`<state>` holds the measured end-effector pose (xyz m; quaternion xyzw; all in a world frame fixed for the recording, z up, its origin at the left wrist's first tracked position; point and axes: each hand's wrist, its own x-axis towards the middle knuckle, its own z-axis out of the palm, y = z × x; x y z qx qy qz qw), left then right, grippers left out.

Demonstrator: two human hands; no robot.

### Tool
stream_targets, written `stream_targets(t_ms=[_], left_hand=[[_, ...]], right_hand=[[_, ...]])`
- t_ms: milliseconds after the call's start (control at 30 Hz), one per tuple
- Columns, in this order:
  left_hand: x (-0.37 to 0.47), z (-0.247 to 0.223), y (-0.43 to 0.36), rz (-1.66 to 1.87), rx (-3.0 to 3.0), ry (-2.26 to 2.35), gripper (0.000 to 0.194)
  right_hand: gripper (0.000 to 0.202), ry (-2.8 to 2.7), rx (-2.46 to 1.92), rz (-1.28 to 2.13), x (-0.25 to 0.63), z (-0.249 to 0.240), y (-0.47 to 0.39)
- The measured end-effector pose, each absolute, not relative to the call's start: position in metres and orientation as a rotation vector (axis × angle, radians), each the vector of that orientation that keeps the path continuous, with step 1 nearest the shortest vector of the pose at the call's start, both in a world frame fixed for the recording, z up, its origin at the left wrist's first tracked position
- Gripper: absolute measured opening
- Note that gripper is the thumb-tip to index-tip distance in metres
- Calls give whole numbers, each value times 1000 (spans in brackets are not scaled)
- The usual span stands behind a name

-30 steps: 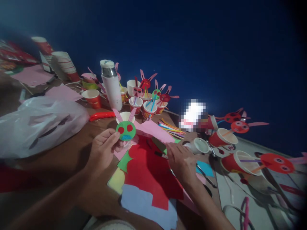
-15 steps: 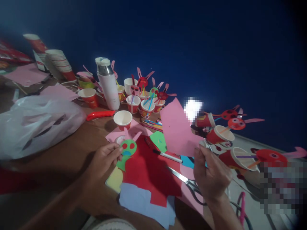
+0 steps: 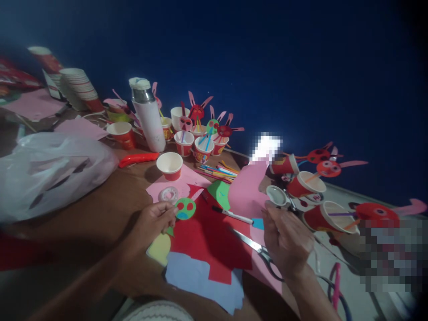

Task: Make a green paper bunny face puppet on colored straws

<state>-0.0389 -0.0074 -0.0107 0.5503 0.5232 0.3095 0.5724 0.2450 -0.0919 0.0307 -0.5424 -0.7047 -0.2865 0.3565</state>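
My left hand (image 3: 155, 221) pinches a green paper face (image 3: 186, 209) with red eyes, a blue mouth and a pink ear. Between the thumb and fingers of my right hand (image 3: 289, 236) is the edge of a pink paper sheet (image 3: 248, 189), tilted above the table. Below both hands lies red paper (image 3: 200, 240). On it rest a black-and-white marker (image 3: 233, 215) and scissors (image 3: 256, 248), whose handles are partly behind my right hand. A roll of tape (image 3: 169, 194) sits just beyond the left hand, and green paper (image 3: 219, 194) lies beside the pink sheet.
A paper cup (image 3: 169, 166) and a white flask (image 3: 147, 118) stand behind. Several cups with paper rabbit heads stand at the back and at the right (image 3: 306, 186). A plastic bag (image 3: 56, 174) fills the left side. Light-blue paper (image 3: 200, 276) lies in front.
The pink sheet has come down and tilted lower in my right hand, uncovering pencils and a round container behind it. My left hand has shifted slightly right with the green face.
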Motion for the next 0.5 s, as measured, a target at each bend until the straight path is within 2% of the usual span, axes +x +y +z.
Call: stream_targets(t_ms=[267,500], left_hand=[[-56,-7,-11,736,1221,1290,36],[-89,-20,-10,975,1138,1293,28]], right_hand=[[31,-2019,-1359,-525,231,37,-70],[39,-2159,-1354,-301,208,5,-74]])
